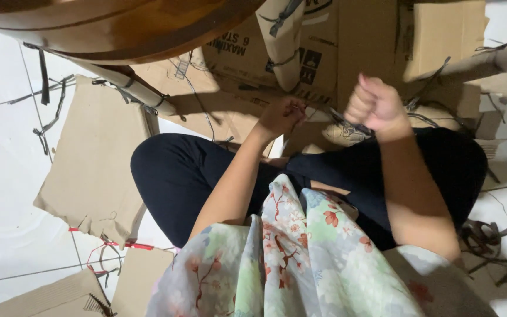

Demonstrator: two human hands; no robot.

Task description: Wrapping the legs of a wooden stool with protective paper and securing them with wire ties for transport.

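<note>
I sit cross-legged on a white tiled floor, in black trousers and a floral top. My left hand (281,115) is closed low over the cardboard in front of my knees and pinches a thin dark strip (330,113). My right hand (375,104) is a raised fist gripping the other end of that strip, which runs between the two hands. Beneath them lie flattened brown cardboard box pieces (347,41). A rolled cardboard tube (281,41) stands tilted just beyond my left hand.
A torn cardboard sheet (92,158) lies to my left with dark strips (47,120) beside it. A curved brown wooden edge (112,29) overhangs at top left. More cardboard (60,296) and a red string (118,245) lie near my left knee. Loose strips (488,240) pile at right.
</note>
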